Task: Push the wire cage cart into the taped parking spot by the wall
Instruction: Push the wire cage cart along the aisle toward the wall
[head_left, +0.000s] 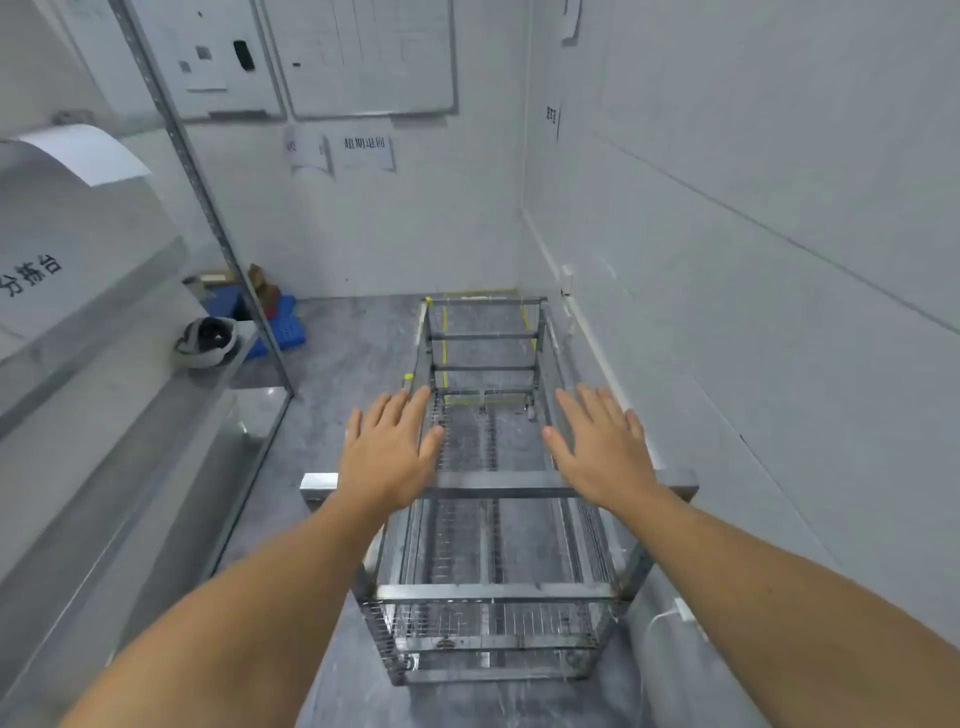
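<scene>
The wire cage cart (493, 592) is a long, empty metal frame with mesh sides, standing lengthwise in front of me along the right wall. Its far end lies near the back wall, over yellow tape lines (445, 343) on the grey floor. My left hand (389, 452) hovers flat with fingers spread over the left end of the cart's near top bar (498, 486). My right hand (602, 447) is spread the same way over the right end. Neither hand grips the bar; whether the palms touch it I cannot tell.
A grey sorting table (104, 415) with a metal upright (218, 234) runs along the left. A helmet (208, 343) lies on its shelf. Blue crates (280, 327) and boxes sit in the far left corner. The white wall (727, 312) is close on the right.
</scene>
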